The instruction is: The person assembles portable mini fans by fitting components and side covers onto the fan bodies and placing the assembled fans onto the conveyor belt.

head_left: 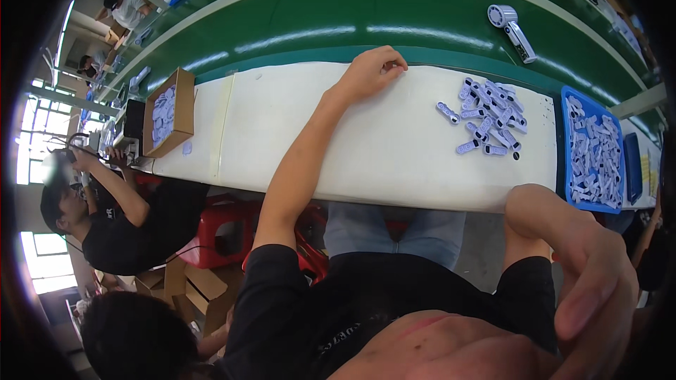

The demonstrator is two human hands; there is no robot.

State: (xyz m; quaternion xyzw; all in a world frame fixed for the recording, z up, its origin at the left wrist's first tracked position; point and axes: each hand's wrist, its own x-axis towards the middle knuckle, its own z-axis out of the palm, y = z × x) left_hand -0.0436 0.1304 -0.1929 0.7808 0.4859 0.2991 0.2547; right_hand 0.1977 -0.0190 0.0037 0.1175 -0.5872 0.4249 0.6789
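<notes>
Two hands are in view, and both are mine. My left hand (371, 70) rests at the far edge of the white work surface (296, 134), fingers curled narrow with the tips pinched together; whether a small part sits between them I cannot tell. My right hand (595, 288) is raised close to the camera, off the near right corner of the surface, fingers loosely bent, and nothing shows in it. The pile of small pale-lilac plastic parts (489, 116) lies toward the right end of the surface, well apart from my left hand. A blue tray (567, 98) holding more of the same parts stands just beyond the right edge. A white handheld fan (510, 28) lies on the green conveyor (317, 14) behind the far edge. A cardboard box (184, 98) of parts stands at the far left corner, near a neighbouring person (105, 218) in black. Risk, in my judgement: the outermost parts of the pile lie loose, so a sweep of my forearm could scatter them toward the near edge. A pinch at the far edge could also flick a small part onto the conveyor.
</notes>
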